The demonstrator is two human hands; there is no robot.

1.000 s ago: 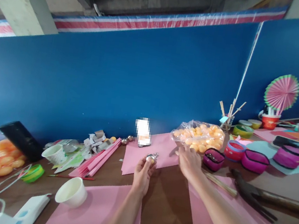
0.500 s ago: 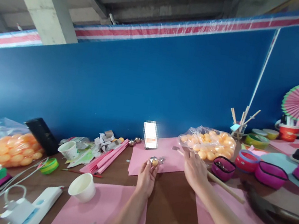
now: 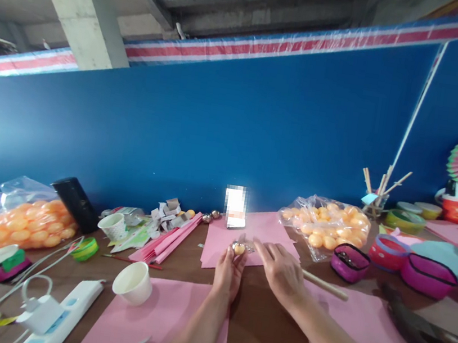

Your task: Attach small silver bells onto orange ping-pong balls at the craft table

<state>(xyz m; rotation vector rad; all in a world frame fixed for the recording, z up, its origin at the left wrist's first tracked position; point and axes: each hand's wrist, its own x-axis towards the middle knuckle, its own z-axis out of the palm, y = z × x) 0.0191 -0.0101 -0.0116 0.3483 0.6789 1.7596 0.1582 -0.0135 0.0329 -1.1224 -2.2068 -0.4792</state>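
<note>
My left hand (image 3: 228, 276) has its fingers closed around a small orange ball (image 3: 239, 249) partly covered with shiny silver pieces. My right hand (image 3: 283, 271) grips a long wooden-handled tool (image 3: 326, 285). Its handle sticks out behind the wrist toward the right, and its small greyish head is blurred close to the ball, so its kind and any contact cannot be told. Just beyond the ball, more small shiny pieces (image 3: 249, 246) show over a pink paper sheet (image 3: 213, 251). A purple mesh-sided box (image 3: 349, 271) with small metallic bits inside stands right of my right hand.
Bags of orange balls stand at the right (image 3: 324, 222) and left (image 3: 29, 223). A white paper cup (image 3: 133, 283), a power strip (image 3: 71, 308) and cables lie at front left. A bright-screened phone (image 3: 235, 209) leans near the blue partition (image 3: 197, 121). Dark curved tool handles (image 3: 411, 328) lie at right.
My right hand has moved left with the wooden-handled tool, bringing its head close to the ball. My left hand keeps its hold. The whole view has shifted slightly.
</note>
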